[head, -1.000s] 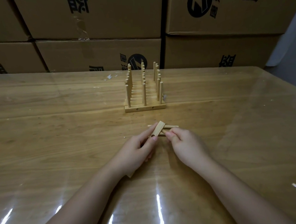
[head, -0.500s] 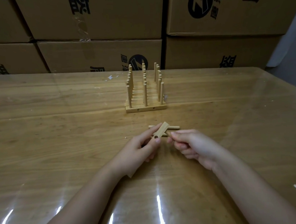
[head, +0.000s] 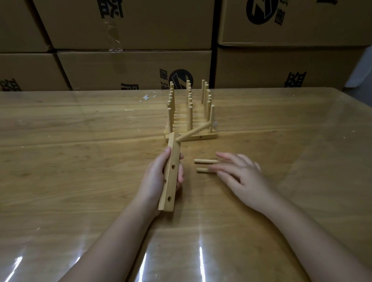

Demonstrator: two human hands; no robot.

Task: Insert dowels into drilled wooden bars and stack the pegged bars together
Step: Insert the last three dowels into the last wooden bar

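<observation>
1. We hold the bar [head: 169, 191] in our left hand [head: 157, 181]. Our fingers and thumb curl round its middle, and it is tipped up above the table [head: 73, 146].
2. One dowel [head: 193, 133] sticks out of the hole at the far end. Three holes show empty.
3. Our right hand [head: 243, 176] is spread out and holds nothing. Its fingertips reach two loose dowels [head: 204, 160] lying just right of the bar.
4. The bar looks light, hard and stiff. We think the middle is a good place to hold it, if our fingers stay off the holes.
5. The loose dowels look small, round and smooth, so they may roll. We think a pinch near one end works best.
6. The stack of pegged bars [head: 200, 137] stands farther back.
</observation>
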